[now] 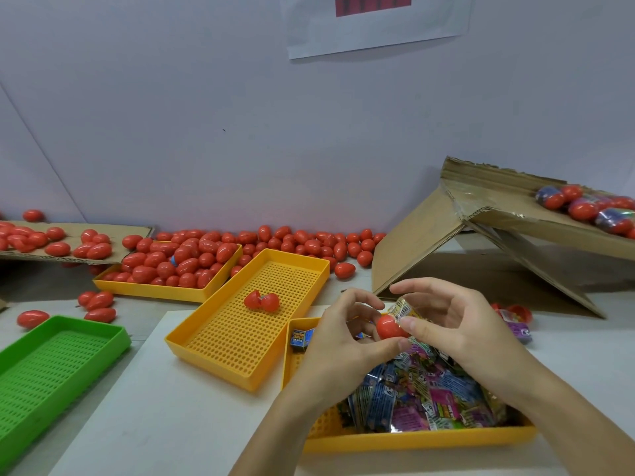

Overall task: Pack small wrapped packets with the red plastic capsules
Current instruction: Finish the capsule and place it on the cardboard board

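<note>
We hold a red capsule [390, 327] btwn both hands over the packet tray [412, 439]: left hand [343, 334] pinches it w/ thumb, right hand [457, 324] pinches capsule and a wrapped packet [403, 309] at its top. Open capsule [261, 300] lies in middle yellow tray [206, 348].

The single head-worn camera looks forward and down, close over the table [192, 424], facing the wall [206, 115].
</note>
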### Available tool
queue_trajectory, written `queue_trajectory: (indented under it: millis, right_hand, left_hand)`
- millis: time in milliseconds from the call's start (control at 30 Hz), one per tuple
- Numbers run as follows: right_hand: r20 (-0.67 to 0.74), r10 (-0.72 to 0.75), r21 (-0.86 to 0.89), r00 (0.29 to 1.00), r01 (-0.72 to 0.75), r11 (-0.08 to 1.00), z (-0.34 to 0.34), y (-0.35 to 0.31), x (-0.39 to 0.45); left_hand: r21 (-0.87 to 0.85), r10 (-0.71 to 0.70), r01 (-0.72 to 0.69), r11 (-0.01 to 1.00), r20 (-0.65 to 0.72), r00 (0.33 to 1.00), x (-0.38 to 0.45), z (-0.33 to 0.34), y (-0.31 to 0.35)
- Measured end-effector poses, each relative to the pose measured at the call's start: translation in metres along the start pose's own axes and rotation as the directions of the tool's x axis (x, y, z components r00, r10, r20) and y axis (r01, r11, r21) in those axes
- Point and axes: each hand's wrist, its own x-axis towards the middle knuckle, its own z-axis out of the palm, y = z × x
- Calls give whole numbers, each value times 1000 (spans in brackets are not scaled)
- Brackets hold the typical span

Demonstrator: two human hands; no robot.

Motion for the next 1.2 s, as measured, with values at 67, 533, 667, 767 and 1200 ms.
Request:
queue_trajectory:
  millis: [67,533,667,767,1200]
  right_hand:
    - [-7,-10,2,1000,10,1000,-1,-1,0]
    - [-89,-96,44,991,100,994,11,3,-1]
    - [-94,-95,76,991,103,992,11,4,0]
    - [-95,-92,79,991,100,992,10,4,1]
    - [-135,-277,-284,951,230,931,15,4,-2]
  left_hand:
    - [-54,4,-4,999,13,1000,0,-1,2]
    - [-249,-48,49,967,8,999,3,0,0]
    - [-287,-51,51,957,4,999,3,1,-1]
    - [-318,-46,43,947,0,999,3,1,-2]
    - [-319,-21,0,948,-62,998,4,1,-5]
